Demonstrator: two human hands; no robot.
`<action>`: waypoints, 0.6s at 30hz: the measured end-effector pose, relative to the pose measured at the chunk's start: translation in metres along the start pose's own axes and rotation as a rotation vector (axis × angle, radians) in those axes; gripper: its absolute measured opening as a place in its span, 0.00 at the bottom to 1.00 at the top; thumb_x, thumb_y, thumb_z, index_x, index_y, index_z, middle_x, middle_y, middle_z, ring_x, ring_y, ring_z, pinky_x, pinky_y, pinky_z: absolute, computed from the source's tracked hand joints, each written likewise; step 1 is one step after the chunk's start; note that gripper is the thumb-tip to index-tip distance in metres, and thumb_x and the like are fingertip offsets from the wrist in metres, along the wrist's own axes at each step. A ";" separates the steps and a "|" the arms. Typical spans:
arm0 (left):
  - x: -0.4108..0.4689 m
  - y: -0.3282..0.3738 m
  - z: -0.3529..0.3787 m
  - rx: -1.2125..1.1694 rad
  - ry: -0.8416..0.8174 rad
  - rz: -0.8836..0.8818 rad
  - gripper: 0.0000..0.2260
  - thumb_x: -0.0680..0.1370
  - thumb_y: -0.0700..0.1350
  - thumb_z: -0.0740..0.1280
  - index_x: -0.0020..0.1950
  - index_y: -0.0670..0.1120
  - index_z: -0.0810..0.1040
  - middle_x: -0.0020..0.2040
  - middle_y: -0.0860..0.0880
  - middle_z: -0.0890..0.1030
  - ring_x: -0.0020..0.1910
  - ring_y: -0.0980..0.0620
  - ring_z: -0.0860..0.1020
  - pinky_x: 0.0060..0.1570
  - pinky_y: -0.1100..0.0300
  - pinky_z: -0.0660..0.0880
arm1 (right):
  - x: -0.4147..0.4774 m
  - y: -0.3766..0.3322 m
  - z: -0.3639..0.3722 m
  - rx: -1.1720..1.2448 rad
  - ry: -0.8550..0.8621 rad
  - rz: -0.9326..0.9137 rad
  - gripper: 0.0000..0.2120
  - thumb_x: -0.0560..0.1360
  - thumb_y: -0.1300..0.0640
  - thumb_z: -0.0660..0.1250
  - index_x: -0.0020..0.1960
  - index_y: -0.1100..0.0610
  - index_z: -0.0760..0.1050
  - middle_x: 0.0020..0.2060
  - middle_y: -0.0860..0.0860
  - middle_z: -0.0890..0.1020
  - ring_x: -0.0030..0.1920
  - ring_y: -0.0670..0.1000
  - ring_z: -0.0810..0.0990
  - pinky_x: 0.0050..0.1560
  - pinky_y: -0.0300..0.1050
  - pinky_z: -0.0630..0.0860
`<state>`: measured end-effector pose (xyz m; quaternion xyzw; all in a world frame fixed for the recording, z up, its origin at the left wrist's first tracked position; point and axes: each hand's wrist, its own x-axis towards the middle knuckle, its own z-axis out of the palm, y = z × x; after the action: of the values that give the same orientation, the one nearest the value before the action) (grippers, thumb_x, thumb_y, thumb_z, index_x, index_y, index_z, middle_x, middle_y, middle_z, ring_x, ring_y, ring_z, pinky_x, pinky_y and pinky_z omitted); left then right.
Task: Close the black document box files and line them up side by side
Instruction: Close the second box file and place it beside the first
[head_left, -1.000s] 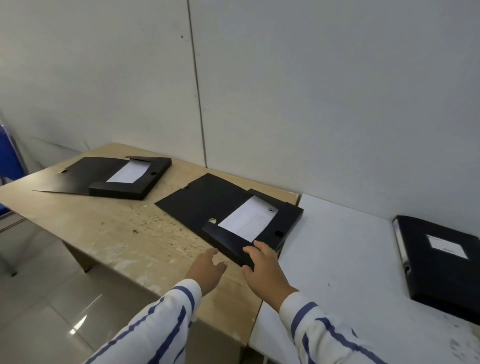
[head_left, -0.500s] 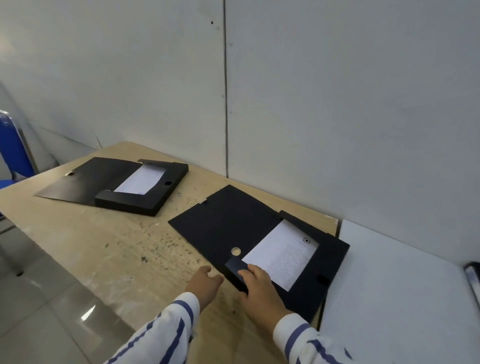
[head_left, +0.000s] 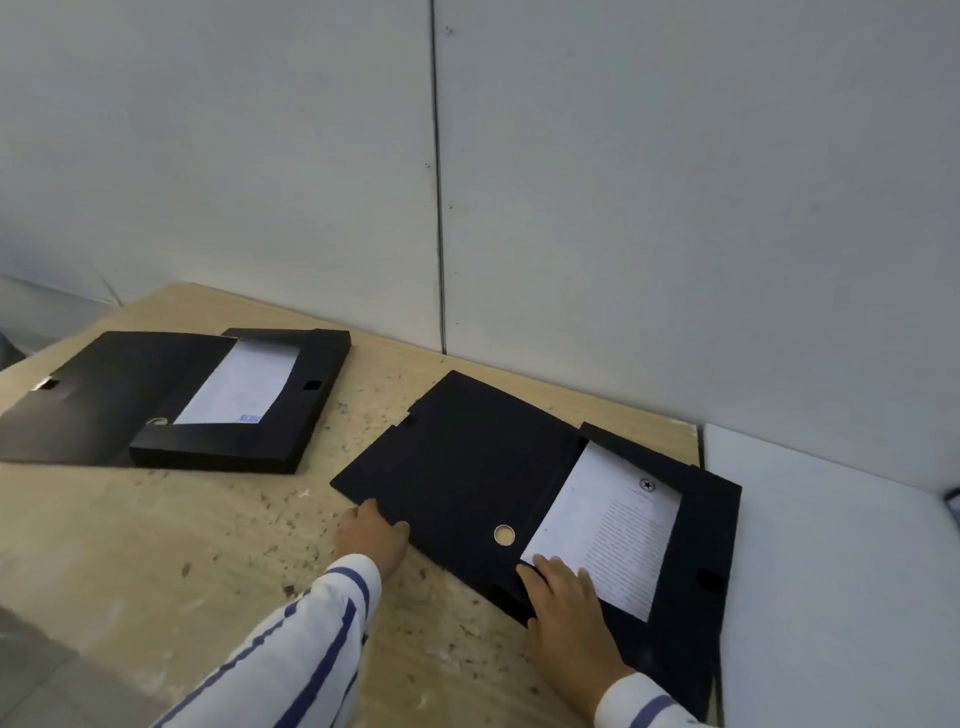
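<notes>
Two black document box files lie open on the wooden desk (head_left: 156, 530), well apart. The near box file (head_left: 696, 561) sits at about three o'clock from the centre of the desk, its tray angled toward the white desk (head_left: 831, 545) alongside, and its lid flap (head_left: 467, 467) is spread flat toward ten o'clock. A printed sheet (head_left: 608, 530) lies in the tray, exposed.

The left hand (head_left: 371, 535) rests at the flap's outer corner, at roughly eight o'clock from the flap's centre, fingertips curled at the edge; whether the grip has the edge pinched or only touches it cannot be told. That placement suits lifting the flap and swinging it over the tray. The right hand (head_left: 566, 618) lies flat and open on the tray's near corner, fingertips on the sheet, holding nothing, likely there to pin the tray and paper while the flap turns.

The far box file (head_left: 239, 441) lies at ten o'clock, also open, its flap out to the left and paper showing. Neither is closed, so the lining-up remains ahead.
</notes>
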<state>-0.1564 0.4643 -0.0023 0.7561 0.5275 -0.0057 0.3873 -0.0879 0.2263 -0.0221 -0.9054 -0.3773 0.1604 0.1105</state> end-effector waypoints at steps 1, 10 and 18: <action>0.010 -0.001 -0.005 0.028 -0.004 0.013 0.26 0.75 0.48 0.65 0.72 0.42 0.65 0.70 0.41 0.69 0.66 0.38 0.71 0.65 0.46 0.70 | 0.000 -0.001 0.002 -0.009 0.002 0.016 0.26 0.80 0.57 0.54 0.75 0.49 0.52 0.77 0.49 0.53 0.77 0.52 0.47 0.74 0.53 0.37; 0.074 0.000 -0.031 0.290 -0.034 0.033 0.26 0.75 0.50 0.63 0.71 0.42 0.65 0.69 0.40 0.69 0.65 0.38 0.70 0.65 0.47 0.68 | -0.002 -0.020 0.007 -0.023 0.051 0.188 0.25 0.79 0.56 0.54 0.75 0.46 0.53 0.77 0.45 0.55 0.77 0.49 0.49 0.73 0.52 0.35; 0.087 -0.002 -0.036 0.437 0.027 0.091 0.21 0.75 0.54 0.62 0.63 0.42 0.70 0.62 0.40 0.73 0.59 0.39 0.73 0.60 0.47 0.73 | -0.004 -0.025 0.002 0.004 0.056 0.200 0.25 0.79 0.58 0.55 0.75 0.46 0.55 0.76 0.45 0.58 0.76 0.48 0.51 0.75 0.50 0.38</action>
<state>-0.1339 0.5553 -0.0148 0.8451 0.4840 -0.0922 0.2074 -0.1074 0.2403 -0.0149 -0.9424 -0.2816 0.1461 0.1063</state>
